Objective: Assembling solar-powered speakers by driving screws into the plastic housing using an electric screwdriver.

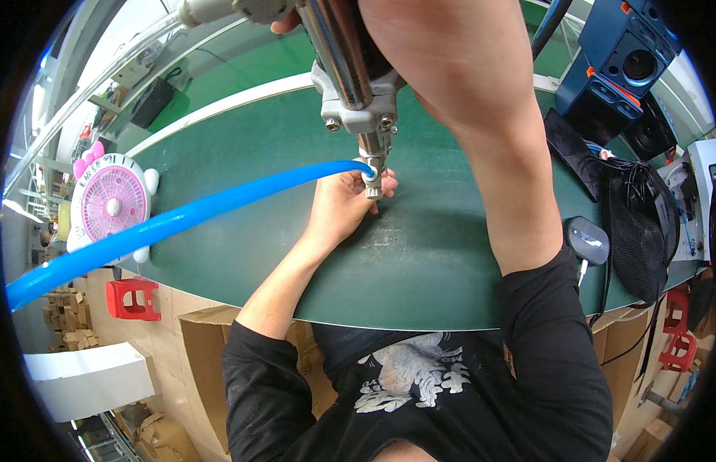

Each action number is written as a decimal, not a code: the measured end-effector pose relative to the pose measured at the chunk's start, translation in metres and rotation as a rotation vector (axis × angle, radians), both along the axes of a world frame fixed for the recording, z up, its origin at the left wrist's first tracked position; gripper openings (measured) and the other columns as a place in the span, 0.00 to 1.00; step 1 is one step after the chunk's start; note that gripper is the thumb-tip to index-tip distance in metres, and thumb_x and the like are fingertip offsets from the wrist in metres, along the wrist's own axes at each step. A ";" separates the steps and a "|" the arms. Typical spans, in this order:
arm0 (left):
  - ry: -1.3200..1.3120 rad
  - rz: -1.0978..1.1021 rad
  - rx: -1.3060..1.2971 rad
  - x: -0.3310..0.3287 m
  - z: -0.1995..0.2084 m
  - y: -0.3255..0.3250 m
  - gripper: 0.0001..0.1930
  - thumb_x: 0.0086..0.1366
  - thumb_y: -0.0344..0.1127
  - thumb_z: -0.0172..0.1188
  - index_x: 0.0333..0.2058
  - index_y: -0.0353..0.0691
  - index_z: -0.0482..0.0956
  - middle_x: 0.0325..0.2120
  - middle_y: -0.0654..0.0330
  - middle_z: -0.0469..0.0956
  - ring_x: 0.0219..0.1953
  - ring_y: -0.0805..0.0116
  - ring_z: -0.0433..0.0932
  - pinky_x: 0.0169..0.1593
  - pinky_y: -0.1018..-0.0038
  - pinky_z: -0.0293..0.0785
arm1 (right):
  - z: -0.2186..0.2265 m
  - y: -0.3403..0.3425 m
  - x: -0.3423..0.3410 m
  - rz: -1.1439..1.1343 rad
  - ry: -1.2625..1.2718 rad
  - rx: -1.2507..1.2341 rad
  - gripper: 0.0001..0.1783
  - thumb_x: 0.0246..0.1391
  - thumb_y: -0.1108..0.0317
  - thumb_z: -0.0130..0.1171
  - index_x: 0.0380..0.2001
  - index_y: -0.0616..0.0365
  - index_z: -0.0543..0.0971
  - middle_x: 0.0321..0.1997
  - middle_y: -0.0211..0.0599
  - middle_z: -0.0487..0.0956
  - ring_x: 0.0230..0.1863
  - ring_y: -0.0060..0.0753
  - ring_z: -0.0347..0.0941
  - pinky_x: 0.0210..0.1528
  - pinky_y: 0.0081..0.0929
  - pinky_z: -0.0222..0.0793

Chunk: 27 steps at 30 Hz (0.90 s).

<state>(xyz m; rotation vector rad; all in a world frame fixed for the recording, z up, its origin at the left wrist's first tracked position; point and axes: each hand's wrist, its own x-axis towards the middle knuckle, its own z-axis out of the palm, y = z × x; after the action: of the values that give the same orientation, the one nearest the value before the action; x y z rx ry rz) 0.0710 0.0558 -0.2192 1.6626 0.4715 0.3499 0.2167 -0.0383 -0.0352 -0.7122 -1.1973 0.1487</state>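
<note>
A device with a chrome cylinder (338,61) and a bolted grey collar (358,85) hangs down at top centre over the green table. At its lower end is a metal hose fitting (373,187), joined by a thick blue hose (196,214) running off to the left. My left hand (344,204) is closed around this fitting, fingertips showing on its right side. My right arm reaches up past the device's right side. Of my right hand (285,23) only a bit of finger shows left of the cylinder; it seems wrapped around the back, mostly hidden.
A pink and white fan (113,202) stands at the table's left. On the right are a grey computer mouse (587,240), a black mesh bag (643,231) with cables, and blue-black speakers (627,65). Red stools (133,299) and cardboard boxes (207,362) are below the table.
</note>
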 end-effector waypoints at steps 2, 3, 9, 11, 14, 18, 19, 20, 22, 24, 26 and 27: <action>-0.009 0.001 0.005 0.000 0.000 -0.001 0.11 0.66 0.33 0.68 0.42 0.34 0.81 0.35 0.61 0.84 0.34 0.77 0.82 0.28 0.80 0.75 | 0.000 0.000 -0.001 0.002 0.000 0.003 0.22 0.62 0.56 0.62 0.40 0.69 0.73 0.27 0.37 0.79 0.29 0.23 0.74 0.32 0.26 0.70; -0.018 0.001 0.010 0.000 0.000 -0.001 0.11 0.66 0.33 0.67 0.43 0.34 0.81 0.34 0.61 0.84 0.34 0.77 0.82 0.28 0.80 0.75 | 0.000 0.000 -0.001 0.000 0.001 0.004 0.22 0.62 0.56 0.62 0.40 0.69 0.73 0.27 0.37 0.79 0.29 0.23 0.74 0.32 0.26 0.70; -0.035 -0.001 0.063 0.000 0.002 -0.002 0.09 0.68 0.33 0.65 0.42 0.35 0.81 0.35 0.59 0.84 0.36 0.75 0.82 0.30 0.80 0.75 | 0.002 0.000 -0.003 0.002 0.006 0.010 0.21 0.62 0.57 0.62 0.40 0.69 0.73 0.27 0.38 0.79 0.29 0.24 0.74 0.32 0.26 0.70; -0.018 -0.012 0.097 -0.001 0.004 -0.003 0.06 0.70 0.30 0.62 0.41 0.32 0.80 0.38 0.56 0.84 0.38 0.73 0.83 0.31 0.80 0.76 | 0.003 0.000 -0.004 0.008 0.006 0.009 0.21 0.62 0.57 0.62 0.40 0.69 0.73 0.27 0.38 0.79 0.29 0.24 0.74 0.32 0.27 0.70; -0.003 -0.013 0.133 -0.002 0.007 -0.004 0.06 0.70 0.29 0.61 0.42 0.32 0.80 0.37 0.56 0.84 0.38 0.73 0.83 0.31 0.80 0.76 | 0.007 -0.002 -0.006 0.029 0.006 0.011 0.21 0.62 0.57 0.62 0.40 0.69 0.73 0.27 0.38 0.79 0.29 0.24 0.74 0.32 0.27 0.70; 0.015 0.010 0.233 -0.003 0.011 -0.005 0.07 0.71 0.28 0.60 0.42 0.31 0.81 0.38 0.56 0.85 0.38 0.75 0.83 0.32 0.80 0.76 | 0.015 -0.004 -0.013 0.088 0.009 0.012 0.21 0.62 0.57 0.62 0.40 0.69 0.73 0.26 0.38 0.79 0.29 0.24 0.74 0.32 0.27 0.70; 0.002 0.029 0.239 -0.003 0.011 -0.006 0.07 0.70 0.28 0.60 0.41 0.30 0.81 0.36 0.57 0.85 0.36 0.75 0.83 0.32 0.80 0.76 | 0.017 -0.005 -0.014 0.105 0.006 0.012 0.21 0.62 0.57 0.62 0.40 0.69 0.73 0.26 0.38 0.79 0.29 0.24 0.74 0.32 0.27 0.70; 0.019 0.042 0.267 -0.002 0.011 -0.006 0.07 0.70 0.29 0.61 0.41 0.32 0.82 0.36 0.59 0.85 0.36 0.76 0.83 0.32 0.80 0.76 | 0.019 -0.004 -0.017 0.119 0.007 0.016 0.21 0.62 0.57 0.62 0.40 0.69 0.73 0.26 0.39 0.79 0.29 0.24 0.74 0.33 0.27 0.70; 0.038 0.067 0.267 -0.003 0.011 -0.006 0.07 0.69 0.32 0.62 0.42 0.37 0.84 0.34 0.63 0.86 0.35 0.77 0.83 0.31 0.79 0.75 | 0.022 -0.005 -0.022 0.139 0.005 0.028 0.21 0.62 0.58 0.62 0.40 0.69 0.73 0.26 0.39 0.79 0.29 0.25 0.75 0.33 0.27 0.70; 0.027 0.085 0.241 -0.002 0.010 -0.006 0.06 0.67 0.32 0.64 0.40 0.38 0.84 0.32 0.64 0.85 0.34 0.79 0.81 0.32 0.80 0.74 | 0.025 -0.005 -0.027 0.133 -0.001 0.061 0.20 0.62 0.58 0.62 0.40 0.69 0.73 0.26 0.39 0.79 0.29 0.25 0.75 0.33 0.27 0.70; 0.012 0.096 0.247 -0.003 0.008 -0.005 0.05 0.67 0.32 0.65 0.39 0.38 0.85 0.31 0.64 0.85 0.34 0.79 0.80 0.31 0.80 0.74 | 0.026 -0.008 -0.030 0.079 -0.048 0.122 0.21 0.62 0.58 0.62 0.40 0.69 0.73 0.26 0.40 0.80 0.29 0.26 0.75 0.33 0.29 0.71; 0.017 0.103 0.246 -0.004 0.008 -0.005 0.05 0.66 0.32 0.66 0.38 0.38 0.85 0.31 0.64 0.84 0.33 0.79 0.80 0.32 0.80 0.74 | 0.026 -0.009 -0.033 0.010 -0.068 0.121 0.21 0.61 0.58 0.62 0.40 0.69 0.73 0.26 0.41 0.80 0.29 0.27 0.75 0.33 0.29 0.71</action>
<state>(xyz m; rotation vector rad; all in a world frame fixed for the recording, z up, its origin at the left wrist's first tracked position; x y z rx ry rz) 0.0670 0.0513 -0.2111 1.8845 0.5449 0.4851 0.1833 -0.0470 -0.0096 -0.6096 -1.2638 0.0605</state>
